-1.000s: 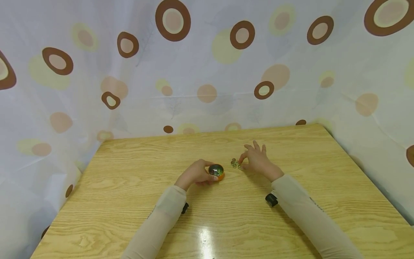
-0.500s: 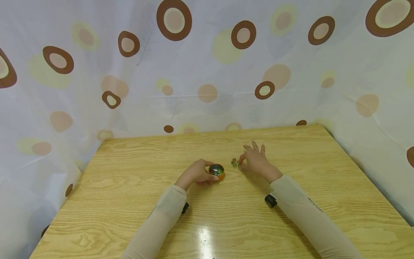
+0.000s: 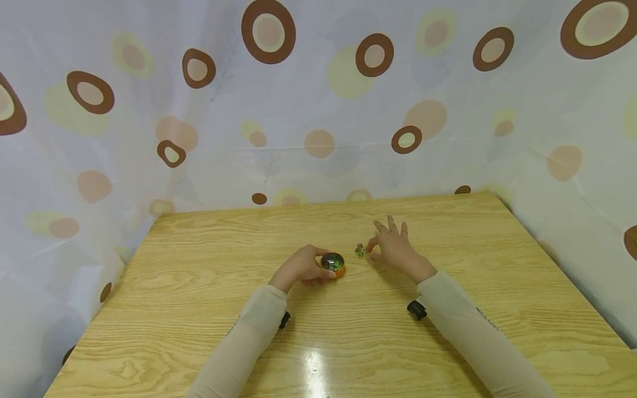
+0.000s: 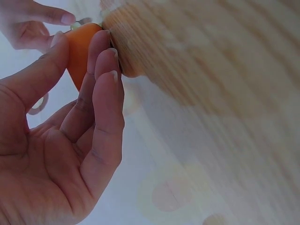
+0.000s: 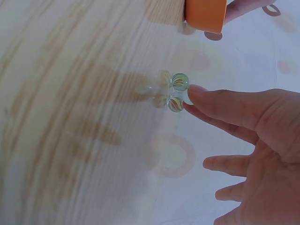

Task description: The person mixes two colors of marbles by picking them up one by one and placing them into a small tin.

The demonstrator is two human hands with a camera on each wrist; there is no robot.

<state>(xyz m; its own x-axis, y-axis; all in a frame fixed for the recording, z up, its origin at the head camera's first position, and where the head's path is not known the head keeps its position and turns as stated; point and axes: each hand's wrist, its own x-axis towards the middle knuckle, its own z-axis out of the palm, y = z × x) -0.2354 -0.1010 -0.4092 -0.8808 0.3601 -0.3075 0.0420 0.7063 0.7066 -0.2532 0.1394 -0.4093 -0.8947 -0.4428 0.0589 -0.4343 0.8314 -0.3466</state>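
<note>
My left hand [image 3: 301, 264] grips a small round orange bowl [image 3: 339, 272] that stands on the wooden table. Its inside looks dark and glossy with greenish pieces, likely marbles. In the left wrist view the thumb lies on one side of the bowl [image 4: 79, 51] and the fingers curl along the other. To the right of it, several clear glass marbles [image 3: 360, 250] sit in a tight cluster. My right hand [image 3: 395, 249] has thumb and index finger pinched at a marble on the cluster's near right side, the other fingers spread. Striped marbles [image 5: 180, 81] show beside its fingertips in the right wrist view.
The light wooden table [image 3: 199, 331] runs back to a white curtain [image 3: 298, 99] with brown and yellow circles, which also hangs at both sides. Both forearms wear pale sleeves [image 3: 478, 326], each with a small black device [image 3: 417, 309] at the wrist.
Almost nothing moves: the left hand stays on the bowl, and the right hand's thumb and index finger shift slightly at the same marble cluster.
</note>
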